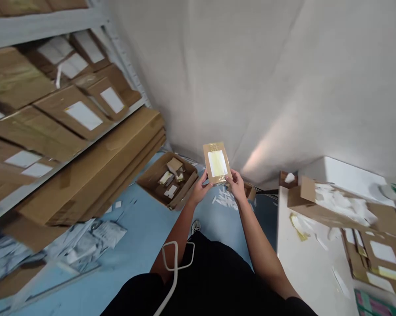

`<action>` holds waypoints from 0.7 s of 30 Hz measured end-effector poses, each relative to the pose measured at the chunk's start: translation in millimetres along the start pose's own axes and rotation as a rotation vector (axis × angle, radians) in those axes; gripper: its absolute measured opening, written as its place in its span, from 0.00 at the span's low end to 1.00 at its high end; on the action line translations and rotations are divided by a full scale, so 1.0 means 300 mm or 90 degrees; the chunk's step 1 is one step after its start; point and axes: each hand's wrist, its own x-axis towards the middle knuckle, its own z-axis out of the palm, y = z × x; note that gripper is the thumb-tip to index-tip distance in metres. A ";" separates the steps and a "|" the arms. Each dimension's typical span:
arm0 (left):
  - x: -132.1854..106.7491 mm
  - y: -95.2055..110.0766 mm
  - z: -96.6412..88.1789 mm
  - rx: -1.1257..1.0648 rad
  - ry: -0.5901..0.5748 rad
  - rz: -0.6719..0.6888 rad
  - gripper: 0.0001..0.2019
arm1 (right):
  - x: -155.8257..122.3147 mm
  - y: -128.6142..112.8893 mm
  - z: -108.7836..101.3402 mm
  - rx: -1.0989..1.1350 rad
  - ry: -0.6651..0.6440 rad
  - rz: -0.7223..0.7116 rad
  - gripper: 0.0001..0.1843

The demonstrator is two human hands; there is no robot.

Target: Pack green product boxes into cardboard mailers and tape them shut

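Note:
I hold a small flat cardboard package (217, 162) with a pale label and clear tape up in front of me. My left hand (201, 186) grips its lower left corner, fingers closed on the edge. My right hand (236, 184) grips its lower right corner in the same way. Below and to the left of the package, an open cardboard box (152, 177) with several small packages in it sits on the blue floor.
Metal shelving (46, 19) on the left carries labelled cardboard boxes, with flat cardboard sheets (99, 169) leaning under it. Paper scraps (86, 241) litter the floor. A white table (308, 263) at right bears an open box with white filler (339, 204) and labelled packages (379, 259).

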 end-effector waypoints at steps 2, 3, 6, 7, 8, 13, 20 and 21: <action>-0.032 -0.038 -0.157 -0.012 0.065 -0.020 0.49 | 0.039 0.061 0.159 -0.017 -0.064 0.033 0.31; -0.049 -0.060 -0.227 -0.016 0.094 -0.031 0.50 | 0.053 0.093 0.231 -0.031 -0.092 0.052 0.30; -0.097 -0.125 -0.402 -0.018 0.177 -0.067 0.50 | 0.078 0.191 0.418 -0.070 -0.159 0.111 0.30; -0.111 -0.145 -0.449 -0.019 0.202 -0.079 0.50 | 0.085 0.223 0.474 -0.073 -0.178 0.125 0.30; -0.125 -0.162 -0.492 -0.022 0.223 -0.090 0.50 | 0.091 0.252 0.529 -0.070 -0.196 0.136 0.30; -0.187 -0.182 -0.712 0.061 0.357 -0.116 0.48 | 0.146 0.342 0.815 -0.056 -0.251 0.155 0.31; -0.281 -0.053 -1.009 0.206 0.560 -0.106 0.42 | 0.201 0.287 1.101 -0.044 -0.365 0.103 0.35; -0.286 -0.040 -1.027 0.191 0.567 -0.105 0.40 | 0.196 0.274 1.106 -0.038 -0.383 0.095 0.34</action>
